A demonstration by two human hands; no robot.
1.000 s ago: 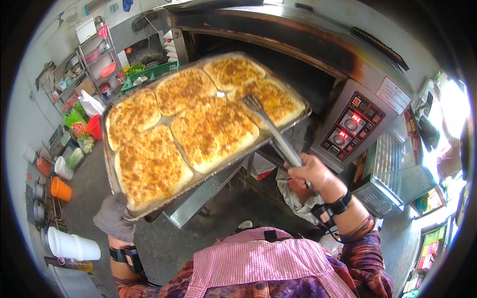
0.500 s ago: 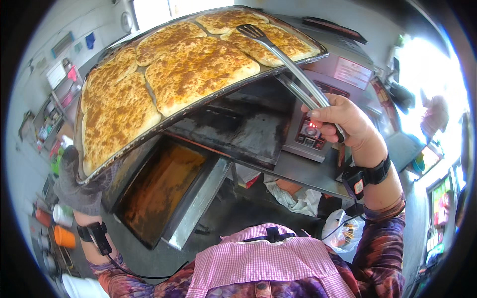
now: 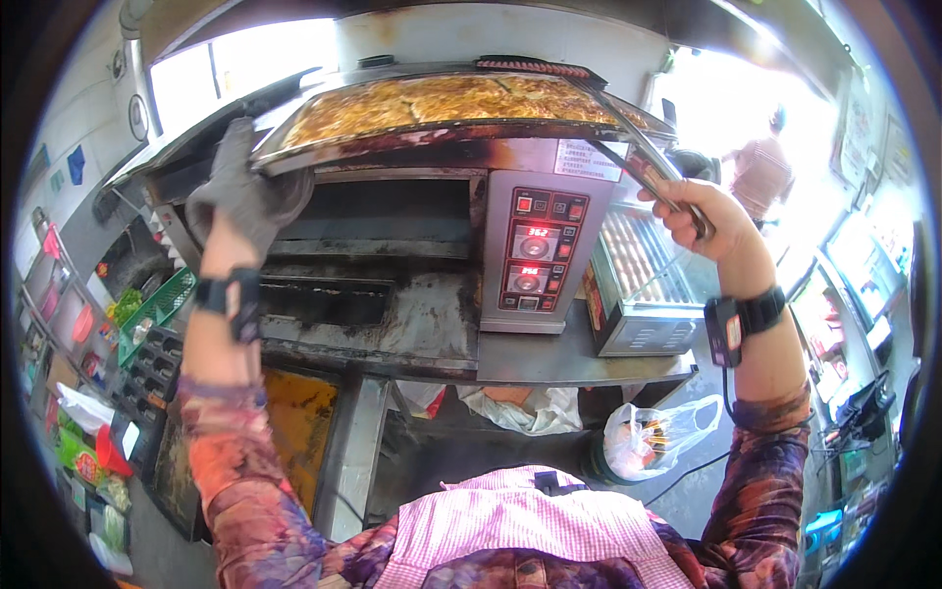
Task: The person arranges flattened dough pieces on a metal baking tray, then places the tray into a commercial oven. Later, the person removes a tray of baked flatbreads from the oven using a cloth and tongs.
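Observation:
A large dark baking tray [image 3: 392, 145] with browned flatbreads [image 3: 446, 103] lies raised at the level of the oven's top. My left hand [image 3: 240, 191], in a grey glove, grips the tray's near left corner, one finger pointing up beside it. Part of that grip is hidden behind the glove. Bare and closed, my right hand [image 3: 714, 218] holds metal tongs [image 3: 643, 162]. They reach up and left to the tray's right end, where their tips are hard to make out against it.
Below the tray stands the oven, its control panel [image 3: 535, 250] lit red. A glass display case [image 3: 653, 280] is right of it. Lower left lies a brown-stained tray [image 3: 299, 422]; a plastic bag [image 3: 648, 442] hangs lower right. Another person [image 3: 760, 172] is in the background.
The tray has moved away and up from me, from a steep tilt to nearly level. Both hands have gone up and farther off with it, and my view has lifted.

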